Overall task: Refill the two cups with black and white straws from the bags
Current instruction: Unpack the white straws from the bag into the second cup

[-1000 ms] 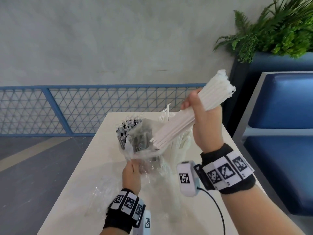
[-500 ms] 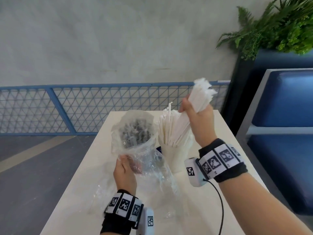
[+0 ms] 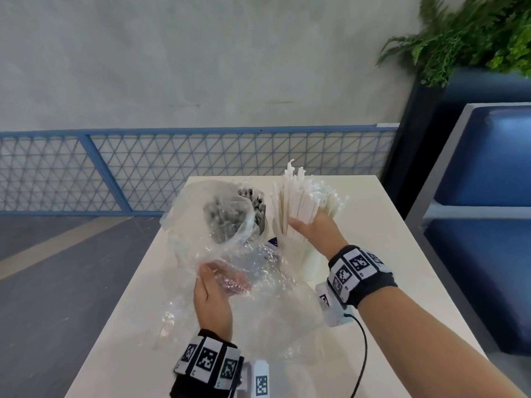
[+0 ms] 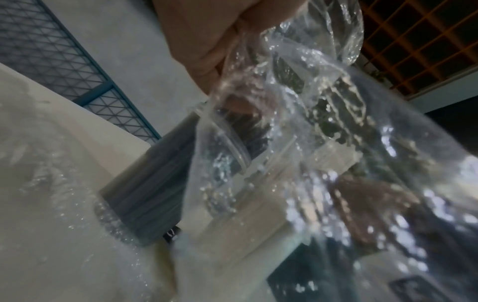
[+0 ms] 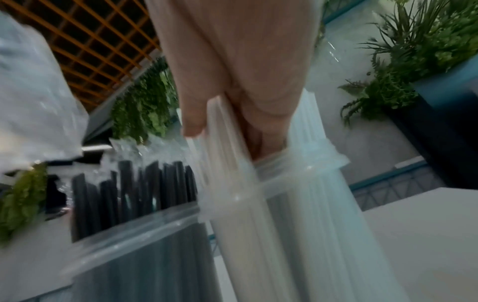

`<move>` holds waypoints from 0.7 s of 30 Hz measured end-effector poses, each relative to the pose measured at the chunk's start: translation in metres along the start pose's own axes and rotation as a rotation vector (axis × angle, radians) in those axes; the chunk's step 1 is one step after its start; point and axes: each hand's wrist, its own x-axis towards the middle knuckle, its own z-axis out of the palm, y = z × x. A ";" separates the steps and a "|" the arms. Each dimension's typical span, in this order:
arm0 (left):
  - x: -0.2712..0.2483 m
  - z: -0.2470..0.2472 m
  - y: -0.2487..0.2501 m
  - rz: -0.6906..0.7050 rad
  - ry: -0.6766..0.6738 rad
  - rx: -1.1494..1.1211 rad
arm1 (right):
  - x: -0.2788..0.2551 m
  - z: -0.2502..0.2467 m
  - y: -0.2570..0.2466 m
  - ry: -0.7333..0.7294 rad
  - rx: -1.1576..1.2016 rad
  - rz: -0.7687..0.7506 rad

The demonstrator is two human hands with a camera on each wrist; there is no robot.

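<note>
My right hand [image 3: 309,226] grips a bundle of white straws [image 3: 298,196] that stands upright in the clear cup [image 3: 300,255] at the table's far middle. In the right wrist view the thumb and fingers [image 5: 192,122] pinch the white straws [image 5: 258,204] just above the cup rim. Left of it a second clear cup holds black straws [image 3: 256,203], also seen as black straws [image 5: 134,183]. My left hand [image 3: 214,282] holds up a crumpled clear plastic bag [image 3: 218,225] in front of that cup; the bag [image 4: 310,102] hangs from my fingers [image 4: 220,51].
More loose clear plastic [image 3: 287,320] lies on the white table [image 3: 388,225] near me. A blue mesh railing [image 3: 143,168] runs behind the table. A blue bench [image 3: 488,239] and a planter with ferns [image 3: 474,33] stand to the right.
My right hand brought the white straw bundle down from a raised, tilted hold to upright in the cup. My left hand kept the bag and lifted it slightly.
</note>
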 end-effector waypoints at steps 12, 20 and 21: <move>-0.024 -0.009 -0.020 -0.246 0.010 -0.205 | -0.122 0.020 0.062 -0.263 0.475 0.230; -0.015 -0.031 -0.037 0.186 0.072 0.603 | -0.121 0.009 0.087 -0.234 0.573 0.278; -0.011 -0.036 -0.040 0.296 0.021 0.770 | -0.121 0.006 0.089 -0.251 0.558 0.280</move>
